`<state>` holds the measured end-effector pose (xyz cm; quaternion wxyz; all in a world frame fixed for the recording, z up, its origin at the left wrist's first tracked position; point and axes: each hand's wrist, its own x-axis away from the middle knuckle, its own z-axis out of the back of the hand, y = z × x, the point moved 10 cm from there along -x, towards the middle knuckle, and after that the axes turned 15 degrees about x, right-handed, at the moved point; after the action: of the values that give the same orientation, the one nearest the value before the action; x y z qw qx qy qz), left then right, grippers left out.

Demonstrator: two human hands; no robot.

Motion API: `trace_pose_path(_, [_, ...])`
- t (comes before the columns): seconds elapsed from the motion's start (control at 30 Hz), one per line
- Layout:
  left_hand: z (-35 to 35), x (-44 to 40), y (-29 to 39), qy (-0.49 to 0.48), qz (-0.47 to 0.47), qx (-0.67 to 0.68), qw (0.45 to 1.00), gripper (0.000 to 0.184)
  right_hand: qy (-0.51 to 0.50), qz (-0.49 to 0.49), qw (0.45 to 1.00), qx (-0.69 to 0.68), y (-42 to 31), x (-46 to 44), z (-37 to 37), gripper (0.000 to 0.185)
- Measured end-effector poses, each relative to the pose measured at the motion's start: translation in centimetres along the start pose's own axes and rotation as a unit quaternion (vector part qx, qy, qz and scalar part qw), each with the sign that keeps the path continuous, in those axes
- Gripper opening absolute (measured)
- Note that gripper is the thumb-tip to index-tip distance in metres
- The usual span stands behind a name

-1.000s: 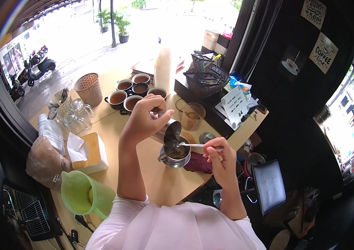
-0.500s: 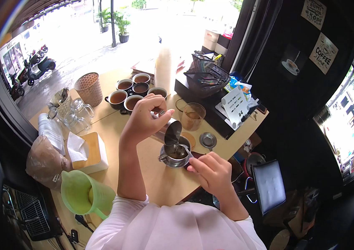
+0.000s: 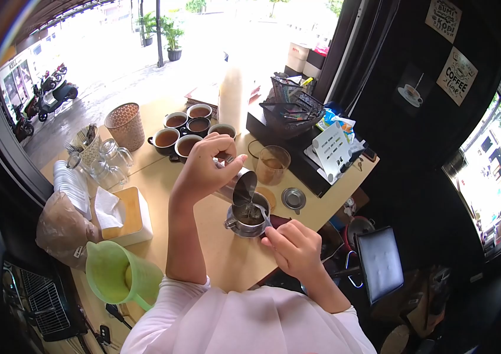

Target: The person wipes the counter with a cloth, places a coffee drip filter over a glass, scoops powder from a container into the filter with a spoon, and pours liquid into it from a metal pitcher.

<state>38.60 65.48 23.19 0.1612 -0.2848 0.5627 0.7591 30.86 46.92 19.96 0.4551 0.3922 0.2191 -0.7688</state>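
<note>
My left hand (image 3: pixel 206 168) is closed on the handle of a metal pitcher (image 3: pixel 240 184), tipped so that a thin stream runs from its lip. Below it stands a metal pot (image 3: pixel 243 229) with dark liquid inside. My right hand (image 3: pixel 294 249) pinches a spoon (image 3: pixel 265 216), whose lower end dips into the pot. To the right of the pot lies a round metal lid (image 3: pixel 293 199), near a glass (image 3: pixel 274 165) with brown contents. Behind my left hand, several dark cups (image 3: pixel 166 139) of brown liquid are grouped together.
At the left are a woven basket (image 3: pixel 125 127), glass mugs (image 3: pixel 117 158), a tissue box (image 3: pixel 138 215) and a green jug (image 3: pixel 144 274). A pale bottle (image 3: pixel 232 103) stands at the back. A black mesh organizer (image 3: pixel 291 112) and a sign (image 3: pixel 332 152) sit at the right.
My right hand has shifted slightly left and down with the spoon. The left hand and the tilted pitcher stay almost still, and the stream still falls into the pot.
</note>
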Motion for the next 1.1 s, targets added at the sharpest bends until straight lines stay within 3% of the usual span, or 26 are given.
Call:
trace_pose_path(0.33, [0.0,0.1,-0.3,0.005,0.007,0.010,1.000,0.025,0.029,-0.037,0.997,-0.059,1.4,0.0,-0.2,0.019])
trace_pose_path(0.83, [0.1,0.0,0.1,-0.005,-0.013,-0.030,0.999,0.024,0.010,-0.087,0.986,-0.140,3.0,0.3,-0.3,0.011])
trace_pose_path(1.1, [0.4,-0.1,-1.5,0.012,0.012,0.014,1.000,0.029,-0.013,-0.118,0.982,-0.149,3.6,0.1,-0.5,0.014])
